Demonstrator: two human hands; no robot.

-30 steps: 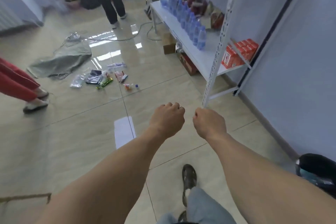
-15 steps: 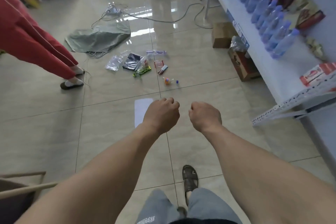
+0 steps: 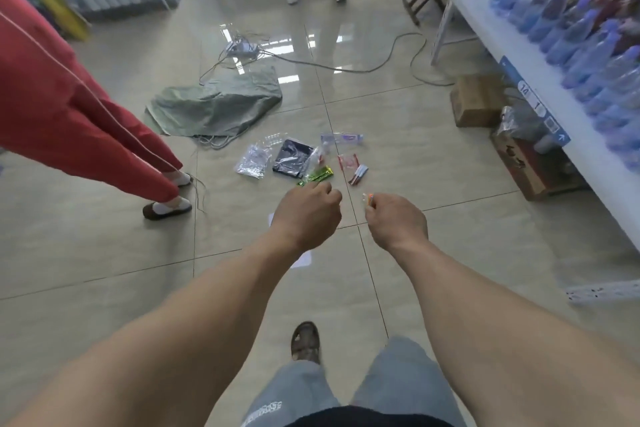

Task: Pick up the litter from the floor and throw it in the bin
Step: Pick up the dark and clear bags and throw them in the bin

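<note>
Litter lies in a cluster on the tiled floor just ahead of my hands: a clear plastic bag (image 3: 254,162), a dark packet (image 3: 290,158), a green wrapper (image 3: 319,175), a red wrapper (image 3: 348,161), a flattened clear bottle (image 3: 341,139) and a small orange scrap (image 3: 370,198). My left hand (image 3: 306,215) and my right hand (image 3: 398,220) are held out side by side in the air, fingers curled, holding nothing. The orange scrap shows just past my right knuckles. A white sheet (image 3: 302,259) lies under my left wrist. No bin is in view.
A person in red trousers (image 3: 69,114) stands at the left. A grey-green sack (image 3: 214,107) and a power strip (image 3: 242,48) with cables lie beyond the litter. A white shelf (image 3: 540,80) of water bottles runs along the right, cardboard boxes (image 3: 476,100) under it. Another person stands far back.
I have walked closer to the litter, which now sits just beyond my knuckles. Both hands stayed curled and held out in front.
</note>
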